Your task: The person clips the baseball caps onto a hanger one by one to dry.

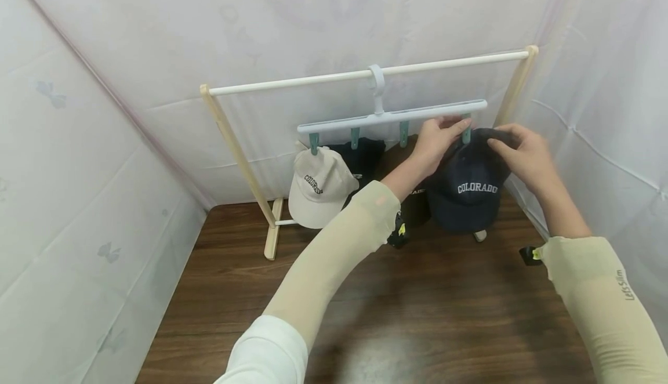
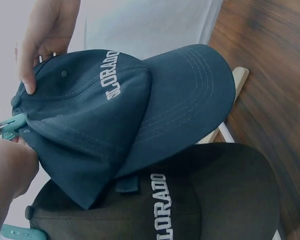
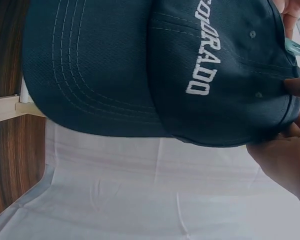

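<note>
A navy cap with white "COLORADO" lettering hangs brim down at the right end of a white clip hanger. At its top is a green clip, which my left hand pinches between thumb and fingers. My right hand grips the cap's right side, thumb in front and fingers behind. In the left wrist view the clip meets the crown by the top button. Beside it hangs a brown cap, partly hidden. The right wrist view shows the navy cap's brim and my right hand.
The hanger hooks over a white rail on wooden legs. Farther left hang a beige cap and a black cap under other green clips. A dark wood surface lies below, with pale curtains around.
</note>
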Demonstrator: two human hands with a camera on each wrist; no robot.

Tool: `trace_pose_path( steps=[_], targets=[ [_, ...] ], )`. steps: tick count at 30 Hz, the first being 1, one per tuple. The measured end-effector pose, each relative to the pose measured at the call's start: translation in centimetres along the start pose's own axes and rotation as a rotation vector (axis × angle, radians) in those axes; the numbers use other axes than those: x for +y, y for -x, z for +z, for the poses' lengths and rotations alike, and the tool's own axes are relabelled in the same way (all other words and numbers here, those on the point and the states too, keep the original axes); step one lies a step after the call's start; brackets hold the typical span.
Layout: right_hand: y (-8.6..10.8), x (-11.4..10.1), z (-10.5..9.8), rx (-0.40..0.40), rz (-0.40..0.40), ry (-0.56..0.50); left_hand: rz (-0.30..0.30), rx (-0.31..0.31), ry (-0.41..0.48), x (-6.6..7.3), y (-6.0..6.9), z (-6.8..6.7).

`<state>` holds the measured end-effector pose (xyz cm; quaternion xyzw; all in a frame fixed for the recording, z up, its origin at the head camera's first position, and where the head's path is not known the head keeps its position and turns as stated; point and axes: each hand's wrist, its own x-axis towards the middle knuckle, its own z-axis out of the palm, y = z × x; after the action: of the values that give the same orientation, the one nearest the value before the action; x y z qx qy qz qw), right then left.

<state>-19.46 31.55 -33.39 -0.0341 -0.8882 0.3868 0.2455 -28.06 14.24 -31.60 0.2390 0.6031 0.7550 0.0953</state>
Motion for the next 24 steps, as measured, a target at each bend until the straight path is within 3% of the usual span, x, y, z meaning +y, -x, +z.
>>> trace_pose_path(
  steps=[5, 11, 20, 24],
  targets=[
    [0.2, -0.2, 0.0, -0.015, -0.003, 0.045, 0.037, -0.064, -0.155, 0.0, 0.5, -1.1],
    [0.2, -0.4, 0.3, -0.017, -0.028, 0.057, 0.128, -0.168, -0.487, 0.2, 1.9, -3.0],
    [2.3, -0.6, 0.7, 0.027, -0.165, 0.07, 0.379, -0.35, -0.979, 0.9, 6.3, -6.5],
    [3.4, -0.7, 1.1, 0.043, -0.242, 0.127, 0.431, -0.379, -1.101, 0.8, 8.3, -8.2]
  ],
)
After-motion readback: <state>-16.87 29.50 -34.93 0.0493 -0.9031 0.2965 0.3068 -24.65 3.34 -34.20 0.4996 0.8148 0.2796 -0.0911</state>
